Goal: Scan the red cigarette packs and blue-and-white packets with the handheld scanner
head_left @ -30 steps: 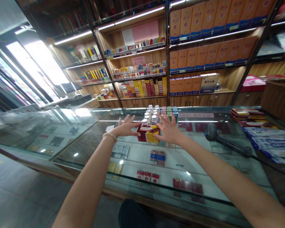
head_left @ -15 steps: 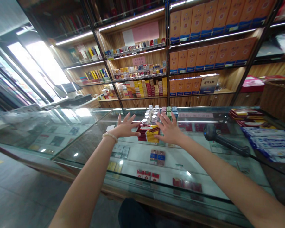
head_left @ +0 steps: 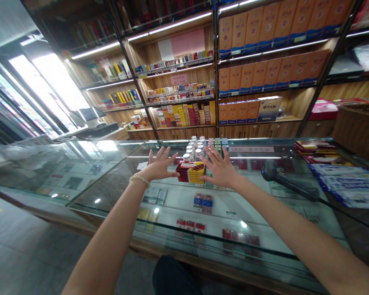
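A stack of flat red and yellow packets (head_left: 191,172) lies on the glass counter (head_left: 172,209) in front of me. My left hand (head_left: 160,166), with a beaded bracelet at the wrist, is at the left side of the stack, fingers spread and thumb tip close to its edge. On the other side, my right hand (head_left: 219,168) is also open, its thumb by the right edge of the stack. Whether either thumb touches the packets I cannot tell. Just behind stand several small white-capped bottles (head_left: 198,152), with green-topped containers (head_left: 217,144) beside them, partly behind my right fingers.
A black handheld scanner (head_left: 290,182) with a cable lies to the right. Further right are blue-and-white packages (head_left: 344,180), more red and yellow packets (head_left: 318,149) and a wicker basket (head_left: 359,129). Shelves with orange boxes (head_left: 258,78) line the back wall.
My left hand has moved slightly left, its thumb a little farther from the stack. The right hand stays by the stack with fingers spread. The view has shifted slightly.
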`<state>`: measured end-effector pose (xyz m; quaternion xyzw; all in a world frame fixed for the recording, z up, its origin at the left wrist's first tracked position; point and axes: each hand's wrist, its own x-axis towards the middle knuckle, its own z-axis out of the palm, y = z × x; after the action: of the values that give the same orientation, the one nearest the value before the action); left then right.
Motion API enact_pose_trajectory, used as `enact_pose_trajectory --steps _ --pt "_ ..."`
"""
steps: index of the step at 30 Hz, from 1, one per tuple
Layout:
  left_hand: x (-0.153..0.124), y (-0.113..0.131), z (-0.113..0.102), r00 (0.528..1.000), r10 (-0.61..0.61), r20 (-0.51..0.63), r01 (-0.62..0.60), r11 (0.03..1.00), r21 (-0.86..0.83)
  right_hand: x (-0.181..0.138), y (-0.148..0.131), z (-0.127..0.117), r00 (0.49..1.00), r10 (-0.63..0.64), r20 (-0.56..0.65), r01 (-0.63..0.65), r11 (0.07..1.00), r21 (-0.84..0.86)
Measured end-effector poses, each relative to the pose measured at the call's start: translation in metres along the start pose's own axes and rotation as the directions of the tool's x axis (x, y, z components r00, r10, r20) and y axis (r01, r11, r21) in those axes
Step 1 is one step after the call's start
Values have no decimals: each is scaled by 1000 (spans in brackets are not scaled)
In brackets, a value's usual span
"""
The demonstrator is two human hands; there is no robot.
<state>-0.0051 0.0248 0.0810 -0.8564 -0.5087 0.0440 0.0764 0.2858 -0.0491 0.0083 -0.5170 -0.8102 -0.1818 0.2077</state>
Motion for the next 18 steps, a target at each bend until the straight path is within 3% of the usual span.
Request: enact_pose_trajectory --steps 4,9,13,18 --pt "-2 5 0 996 -18 -87 14 999 -40 -4 4 -2 999 -14 -32 14 1000 20" --pt "1 19 -6 960 -1 -280 -10 999 -38 -9 16 -13 999 -29 -44 30 999 14" --pt "8 40 -21 934 68 -350 -57 998 42 -13 32 -30 999 -20 -41 20 1000 -15" --pt "21 76 -33 910 96 -403 -95 995 23 -29 57 -50 998 15 -63 -20 997 -77"
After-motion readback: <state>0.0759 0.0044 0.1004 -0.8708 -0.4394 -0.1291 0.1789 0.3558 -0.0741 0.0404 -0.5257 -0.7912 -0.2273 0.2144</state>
